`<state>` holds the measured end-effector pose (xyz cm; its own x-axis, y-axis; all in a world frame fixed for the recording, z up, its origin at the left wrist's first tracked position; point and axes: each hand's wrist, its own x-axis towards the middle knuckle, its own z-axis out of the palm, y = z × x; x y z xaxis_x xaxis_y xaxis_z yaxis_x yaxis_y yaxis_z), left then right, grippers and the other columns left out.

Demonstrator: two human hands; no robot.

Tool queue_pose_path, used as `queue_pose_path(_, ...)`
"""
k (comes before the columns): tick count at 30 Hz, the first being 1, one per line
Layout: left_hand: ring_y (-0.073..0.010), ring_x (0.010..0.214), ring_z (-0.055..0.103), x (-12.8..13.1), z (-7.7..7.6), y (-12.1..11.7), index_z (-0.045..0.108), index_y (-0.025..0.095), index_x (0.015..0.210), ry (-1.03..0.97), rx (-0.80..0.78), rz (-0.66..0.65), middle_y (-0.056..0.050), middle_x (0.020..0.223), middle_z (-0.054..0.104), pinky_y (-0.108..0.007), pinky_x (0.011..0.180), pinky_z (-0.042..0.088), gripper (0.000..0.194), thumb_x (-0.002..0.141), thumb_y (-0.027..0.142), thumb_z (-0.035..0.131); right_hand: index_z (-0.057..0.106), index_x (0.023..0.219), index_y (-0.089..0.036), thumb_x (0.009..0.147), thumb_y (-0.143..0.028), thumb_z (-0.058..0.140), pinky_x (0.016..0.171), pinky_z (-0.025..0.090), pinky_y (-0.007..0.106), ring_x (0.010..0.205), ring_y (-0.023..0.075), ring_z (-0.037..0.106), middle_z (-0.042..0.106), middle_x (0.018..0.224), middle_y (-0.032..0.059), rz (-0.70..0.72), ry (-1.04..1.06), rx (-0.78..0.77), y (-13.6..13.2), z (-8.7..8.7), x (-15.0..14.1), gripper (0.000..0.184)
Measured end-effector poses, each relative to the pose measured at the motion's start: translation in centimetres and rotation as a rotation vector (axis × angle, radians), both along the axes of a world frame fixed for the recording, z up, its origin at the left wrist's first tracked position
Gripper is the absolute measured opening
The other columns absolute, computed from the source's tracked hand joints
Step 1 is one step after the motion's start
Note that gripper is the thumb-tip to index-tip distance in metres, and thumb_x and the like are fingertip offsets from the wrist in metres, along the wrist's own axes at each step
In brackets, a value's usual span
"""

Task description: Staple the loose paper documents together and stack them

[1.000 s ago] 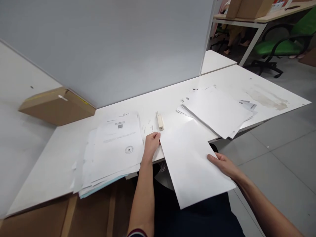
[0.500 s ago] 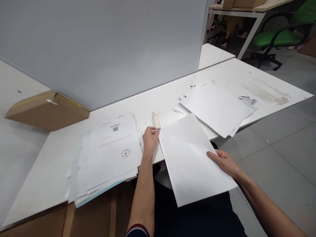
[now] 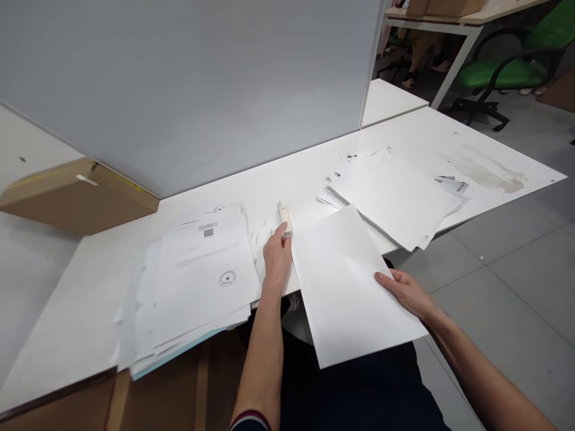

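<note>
A small cream stapler (image 3: pixel 284 219) lies on the white table with its near end at my left hand (image 3: pixel 277 257). The index finger of that hand reaches onto the stapler, and the other fingers are curled in beside it. My right hand (image 3: pixel 403 290) grips the right edge of a blank white sheet of paper (image 3: pixel 341 287), thumb on top and fingers underneath. The sheet slants over the table's front edge above my lap. Its upper left edge comes close to the stapler and my left fingers; whether they touch is unclear.
Printed papers (image 3: pixel 197 287) with a round stamp lie stacked on the left. A loose pile of white sheets (image 3: pixel 395 191) is at the right. Behind stands a grey partition (image 3: pixel 202 90), with a cardboard box (image 3: pixel 85 197) beside it. A green chair (image 3: pixel 503 75) stands farther off.
My left index finger has shifted up onto the stapler's near end; before, the fingers pinched together just below it. The sheet and my right hand have barely moved.
</note>
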<state>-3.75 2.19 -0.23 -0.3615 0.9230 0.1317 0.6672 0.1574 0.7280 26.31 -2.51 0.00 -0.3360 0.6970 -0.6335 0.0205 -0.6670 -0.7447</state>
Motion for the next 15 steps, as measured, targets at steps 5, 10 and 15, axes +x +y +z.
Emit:
queue_pose_path(5, -0.0196, 0.075, 0.051, 0.0, -0.4, -0.1, 0.056, 0.023, 0.125, 0.109, 0.018, -0.011, -0.006, 0.078, 0.054, -0.037, 0.081, 0.043, 0.042, 0.084, 0.022, 0.046, 0.067, 0.101, -0.015, 0.077, -0.048, 0.063, 0.054, 0.05, 0.027, 0.06, 0.019, 0.066, 0.072, 0.075, 0.0059, -0.018, 0.011, -0.008, -0.2, -0.1, -0.2, 0.041)
queue_pose_path(10, -0.0207, 0.079, 0.051, 0.1, -0.5, -0.3, 0.055, 0.021, 0.126, 0.18, 0.029, -0.03, -0.007, 0.081, 0.051, -0.036, 0.08, 0.043, 0.042, 0.086, 0.022, 0.042, 0.068, 0.101, -0.015, 0.076, -0.049, 0.064, 0.054, 0.051, 0.027, 0.061, 0.0197, 0.066, 0.072, 0.075, 0.0062, -0.016, -0.035, 0.023, -0.2, 0.0, -0.2, 0.042)
queue_pose_path(15, -0.0206, 0.08, 0.051, 0.2, -0.7, -0.4, 0.053, 0.018, 0.128, 0.225, 0.044, -0.044, -0.008, 0.083, 0.048, -0.035, 0.08, 0.043, 0.044, 0.086, 0.018, 0.038, 0.068, 0.1, -0.015, 0.075, -0.052, 0.063, 0.055, 0.051, 0.028, 0.063, 0.0213, 0.066, 0.072, 0.074, 0.0063, 0.012, -0.1, 0.081, -0.2, 1.1, -0.5, 0.045)
